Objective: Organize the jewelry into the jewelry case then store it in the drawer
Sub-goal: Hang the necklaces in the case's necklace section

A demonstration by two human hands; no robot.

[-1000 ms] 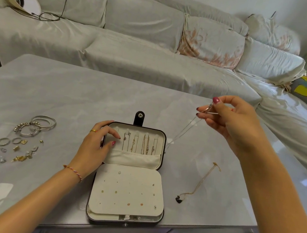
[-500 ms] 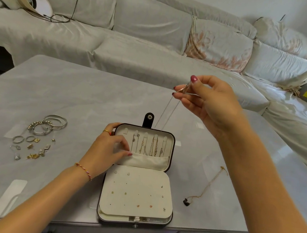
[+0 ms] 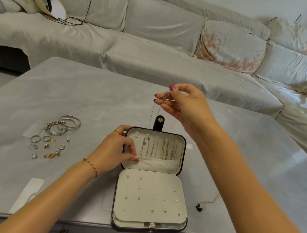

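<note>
On the far left of the gray tabletop (image 3: 93, 93) lies a little pile of jewelry. There are silver bangles (image 3: 66, 125), some rings (image 3: 36, 138) and small gold earrings (image 3: 50, 155), all close together.

Next comes the left hand (image 3: 114, 150). It wears a gold ring and a woven bracelet on the wrist. Its grip is on the left edge of the open jewelry case (image 3: 152, 180), with the fingers curled over the rim and the thumb pressing the top of the cloth pocket (image 3: 159, 164) inside.

The case lies flat in the middle of the near side of the tabletop. Its far half holds several thin necklaces hanging in a row above the pocket. Its near half is a cream pad with tiny stud earrings stuck in it. A black snap tab (image 3: 159, 122) sticks up at the far end.

Above the case, the right hand (image 3: 184, 105) pinches a thin chain necklace (image 3: 154, 114) between thumb and fingers. The chain hangs down to the top edge of the case.

To the right, partly hidden by the right arm, another necklace with a dark pendant (image 3: 199, 207) lies on the tabletop.

Far behind is a sofa (image 3: 158, 39) with a pale cover.
</note>
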